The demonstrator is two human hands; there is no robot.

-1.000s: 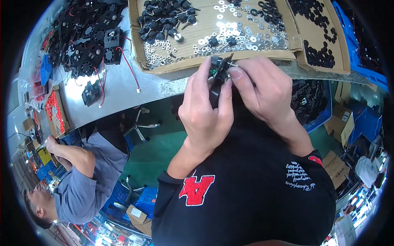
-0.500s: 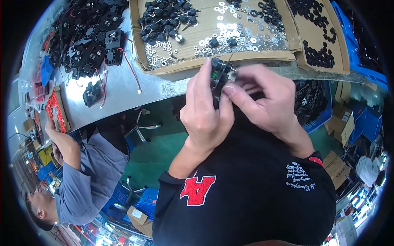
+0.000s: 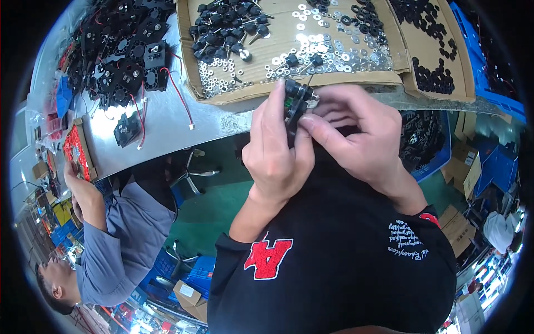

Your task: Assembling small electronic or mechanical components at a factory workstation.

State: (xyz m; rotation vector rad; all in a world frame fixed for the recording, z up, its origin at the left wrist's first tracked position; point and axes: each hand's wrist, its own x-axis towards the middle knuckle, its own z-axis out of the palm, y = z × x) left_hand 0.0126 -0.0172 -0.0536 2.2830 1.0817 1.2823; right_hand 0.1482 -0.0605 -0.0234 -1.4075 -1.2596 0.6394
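My left hand [image 3: 275,147] is closed around a black plastic assembly [image 3: 296,103] with a bit of green inside. A small metal fitting and a thin pin stick out of its upper right side. From the right, my right hand [image 3: 359,125] is closed against the same piece, its thumb on the lower edge and its curled fingers beside the metal fitting. Its fingertips are partly hidden, so any tiny part between them does not show. Just beyond my hands, a cardboard tray [image 3: 258,89] holds black knobs with metal shafts [image 3: 231,25], small nuts [image 3: 219,78], and washers [image 3: 342,53].
Black housings with red wires [image 3: 125,67] are piled on the metal table [image 3: 172,142] at the left. A second cardboard tray [image 3: 428,50] holds small black rings. A blue crate [image 3: 439,158] stands low at right. A co-worker [image 3: 125,228] sits left, a hand at a red-filled box [image 3: 78,153].
The fingers of my right hand have shifted slightly at the metal fitting and are less blurred now. My left hand keeps its hold on the assembly, nearly in place.
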